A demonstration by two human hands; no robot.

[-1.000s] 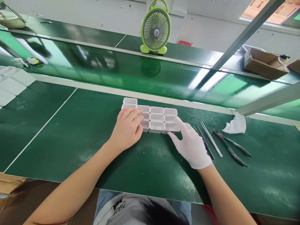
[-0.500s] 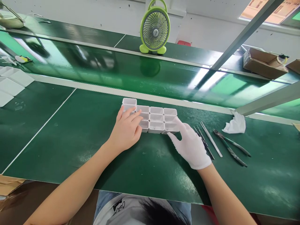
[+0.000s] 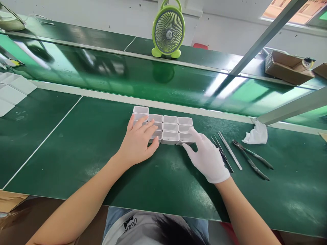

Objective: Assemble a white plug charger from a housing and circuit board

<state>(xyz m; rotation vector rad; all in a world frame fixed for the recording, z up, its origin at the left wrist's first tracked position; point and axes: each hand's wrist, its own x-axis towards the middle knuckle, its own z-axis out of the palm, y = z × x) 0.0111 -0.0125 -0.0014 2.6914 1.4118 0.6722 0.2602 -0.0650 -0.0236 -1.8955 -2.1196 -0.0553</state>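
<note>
Green bench mat [image 3: 76, 143] with a block of small clear plastic trays [image 3: 170, 128] framed by two hands.

Taking the trays as the landmark: they sit grouped edge to edge on the mat, one extra tray jutting out at their far-left corner. The bare left hand [image 3: 138, 143] lies flat over their left end, fingers [image 3: 149, 129] spread and loose on the rims, thumb against the near-left tray's side, gripping nothing. The gloved right hand [image 3: 208, 158] rests at their right end, fingertips touching the near-right tray's wall, also relaxed and closed on nothing. Right of the trays lie tweezers [image 3: 230, 149], pliers [image 3: 251, 160] and a crumpled white cloth [image 3: 257, 133]; beyond them stands a green fan [image 3: 168, 30]. These trays look light, thin-walled and smooth, likely to slide or scatter; pressing both outer ends inward would probably hold them together best.
</note>
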